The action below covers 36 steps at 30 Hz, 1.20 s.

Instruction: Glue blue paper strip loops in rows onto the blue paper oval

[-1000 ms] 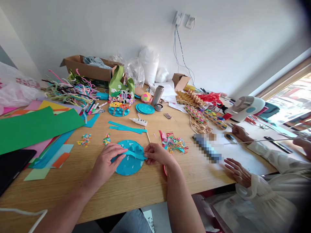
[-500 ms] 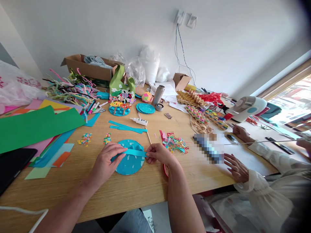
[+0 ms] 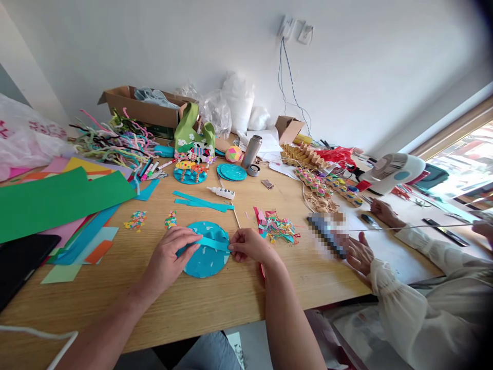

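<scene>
A round blue paper disc [image 3: 205, 261] with small white specks lies on the wooden table [image 3: 215, 298] in front of me. Across its upper part runs a blue paper strip [image 3: 213, 243]. My left hand [image 3: 169, 254] rests on the disc's left side, fingers curled and pinching the strip's left end. My right hand [image 3: 250, 245] pinches the strip's right end at the disc's right edge. A thin wooden stick [image 3: 235, 217] lies just behind the disc.
Blue strips [image 3: 198, 202], a glue bottle [image 3: 220, 192] and paper scraps [image 3: 279, 228] lie behind the disc. Coloured sheets [image 3: 57, 198] and a dark tablet [image 3: 19, 264] sit left. Another person's hands [image 3: 360, 254] work at the right, beside a white fan [image 3: 389, 172].
My hands have stayed on the strip, which now lies flatter on the disc. The other person's near hand has moved left toward the blurred object.
</scene>
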Available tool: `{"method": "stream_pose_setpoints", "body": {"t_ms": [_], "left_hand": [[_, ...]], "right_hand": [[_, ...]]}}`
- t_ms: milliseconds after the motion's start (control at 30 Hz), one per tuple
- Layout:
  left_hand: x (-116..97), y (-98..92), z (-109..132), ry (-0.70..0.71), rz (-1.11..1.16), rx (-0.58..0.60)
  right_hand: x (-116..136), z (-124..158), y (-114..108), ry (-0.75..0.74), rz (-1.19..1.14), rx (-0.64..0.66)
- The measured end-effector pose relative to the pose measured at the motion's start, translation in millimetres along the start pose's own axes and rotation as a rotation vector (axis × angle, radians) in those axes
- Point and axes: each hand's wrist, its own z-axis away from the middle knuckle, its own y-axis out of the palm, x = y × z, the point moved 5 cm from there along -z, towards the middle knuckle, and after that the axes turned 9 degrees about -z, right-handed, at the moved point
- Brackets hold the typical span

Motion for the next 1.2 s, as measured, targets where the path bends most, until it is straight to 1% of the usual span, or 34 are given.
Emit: {"method": "stream_pose_setpoints", "body": {"t_ms": [300,533,1200], "left_hand": [[1.3,0.3,0.2,-0.029,0.004,0.014],[-0.1,0.9,0.6,-0.003,-0.001,0.016],[-0.7,1.5,0.7,0.011,0.000,0.025]], "right_hand": [[0.9,-0.4,2.2,0.006,0.064,-0.038],[1.7,-0.8,3.0,0.002,0.080,-0.053],[3.4,-0.5,3.9,-0.011,0.177,-0.080]]}}
